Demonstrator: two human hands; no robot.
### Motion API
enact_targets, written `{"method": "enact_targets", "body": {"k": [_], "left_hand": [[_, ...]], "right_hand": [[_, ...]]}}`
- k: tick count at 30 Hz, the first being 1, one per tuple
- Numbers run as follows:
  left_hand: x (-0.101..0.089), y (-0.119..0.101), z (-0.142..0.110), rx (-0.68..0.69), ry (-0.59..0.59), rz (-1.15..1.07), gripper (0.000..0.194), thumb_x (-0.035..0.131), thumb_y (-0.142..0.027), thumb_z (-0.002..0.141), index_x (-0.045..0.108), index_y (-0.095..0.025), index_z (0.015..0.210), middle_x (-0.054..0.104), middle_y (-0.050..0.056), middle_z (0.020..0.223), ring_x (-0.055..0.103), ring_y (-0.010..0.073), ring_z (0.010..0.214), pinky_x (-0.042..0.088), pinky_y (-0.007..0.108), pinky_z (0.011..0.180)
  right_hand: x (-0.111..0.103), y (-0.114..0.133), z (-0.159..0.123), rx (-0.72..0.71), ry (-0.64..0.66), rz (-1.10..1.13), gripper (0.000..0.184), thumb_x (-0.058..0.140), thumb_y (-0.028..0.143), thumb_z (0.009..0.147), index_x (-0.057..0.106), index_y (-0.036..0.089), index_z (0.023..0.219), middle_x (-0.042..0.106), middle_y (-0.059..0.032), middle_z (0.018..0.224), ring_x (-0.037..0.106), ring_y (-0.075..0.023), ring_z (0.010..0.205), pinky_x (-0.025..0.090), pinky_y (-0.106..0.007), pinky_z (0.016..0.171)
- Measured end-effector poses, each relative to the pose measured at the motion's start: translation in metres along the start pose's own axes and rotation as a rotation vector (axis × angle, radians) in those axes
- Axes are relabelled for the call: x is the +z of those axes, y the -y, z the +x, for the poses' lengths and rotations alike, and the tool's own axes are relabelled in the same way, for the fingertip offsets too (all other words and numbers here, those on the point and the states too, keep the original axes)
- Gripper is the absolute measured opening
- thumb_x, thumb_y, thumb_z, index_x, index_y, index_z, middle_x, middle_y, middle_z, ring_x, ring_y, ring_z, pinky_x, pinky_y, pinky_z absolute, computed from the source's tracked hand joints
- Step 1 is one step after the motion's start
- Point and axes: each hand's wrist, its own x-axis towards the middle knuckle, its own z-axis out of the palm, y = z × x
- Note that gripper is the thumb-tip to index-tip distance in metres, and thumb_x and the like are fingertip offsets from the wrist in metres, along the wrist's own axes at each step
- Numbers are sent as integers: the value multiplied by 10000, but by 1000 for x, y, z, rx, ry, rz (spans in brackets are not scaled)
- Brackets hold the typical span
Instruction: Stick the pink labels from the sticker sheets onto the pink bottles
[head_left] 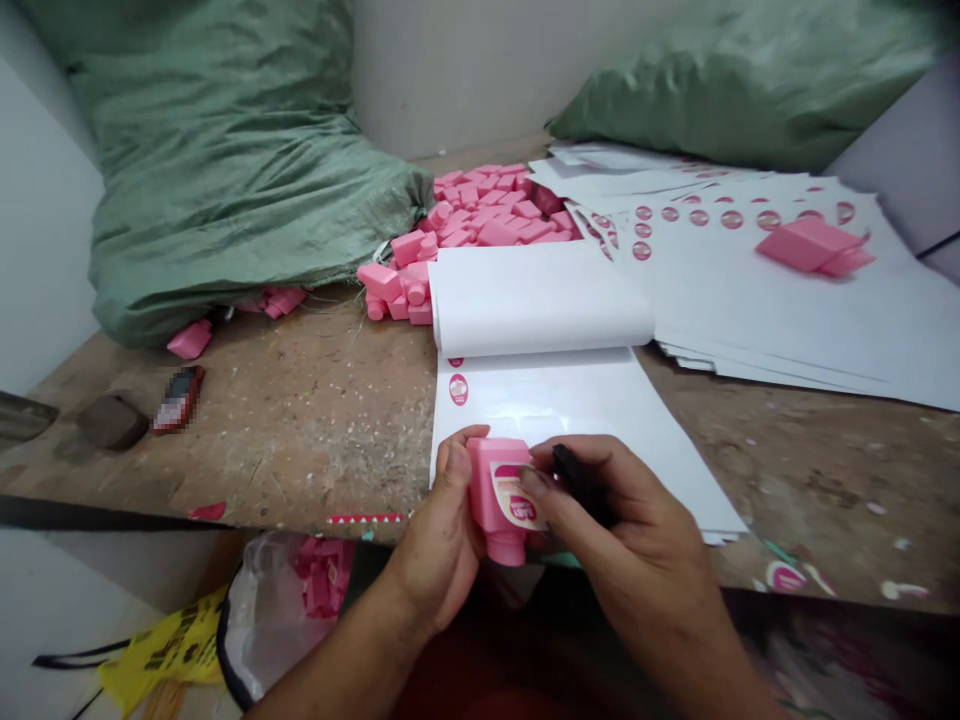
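Note:
A small pink plastic bottle (486, 505), neck pointing down toward me, is gripped in my left hand (439, 540) near the table's front edge. On its face sits a white and pink label (511, 490). My right hand (637, 530) has its thumb and fingertips on the label's right side. Its fingers are also wrapped around a black object (581, 485), whose kind I cannot make out. Under and behind the hands lies a sheet of stickers (547, 400) with its upper part rolled back; a few round pink stickers show at its left edge.
Many pink bottles (487, 215) are heaped behind the sheets beside a green sack (247, 190). Sticker sheets (765, 320) spread to the right, with pink bottles (814, 247) on top. A phone-like object (178, 398) lies left. Below the edge hangs a bag-lined container (262, 610).

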Motion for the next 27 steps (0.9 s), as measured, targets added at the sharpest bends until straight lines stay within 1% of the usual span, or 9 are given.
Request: {"method": "enact_targets", "body": {"k": [5,10,15,19,24,27], "left_hand": [[1,2,0,22,-3,-9,418,606,-557,870,545,-240,1136,677,71,1090,625,240,1118,474,388,981],[2,2,0,26,-10,-17,406,619,-551,864,548,-249,1126,675,66,1100,607,247,1163,454,396,1009],[2,3,1,38,-13,-11,440,649,-567,835,556,-253,1129,674,64,1098,587,251,1188,448,390,1014],[2,4,2,51,-20,3,469,667,-585,814,559,-251,1125,674,57,1098,583,242,1186,437,373,1020],[-1,5,1,65,-8,34,457,621,-592,847,543,-258,1149,666,49,1141,590,214,1174,419,344,1024],[-1,4,-2,66,8,71,428,629,-548,864,514,-267,1165,660,36,1151,608,192,1134,425,317,988]], "right_hand": [[4,-3,0,-9,-11,-29,52,643,293,815,645,241,813,642,15,735,596,-161,668,498,-265,606],[5,-4,0,-2,-27,-16,47,645,289,817,641,243,826,653,13,739,607,-167,675,514,-281,633],[5,-3,1,-9,-30,-20,42,638,287,828,642,245,824,650,16,732,609,-166,672,522,-285,646],[5,-4,0,-10,-18,-24,51,633,289,832,642,242,816,645,17,721,597,-157,651,510,-273,618],[4,-8,0,-7,-10,-14,50,635,293,834,639,245,823,629,31,707,587,-153,637,502,-276,613],[5,-8,1,-8,2,-22,72,631,311,848,639,242,828,627,27,710,586,-155,639,501,-276,611]]}}
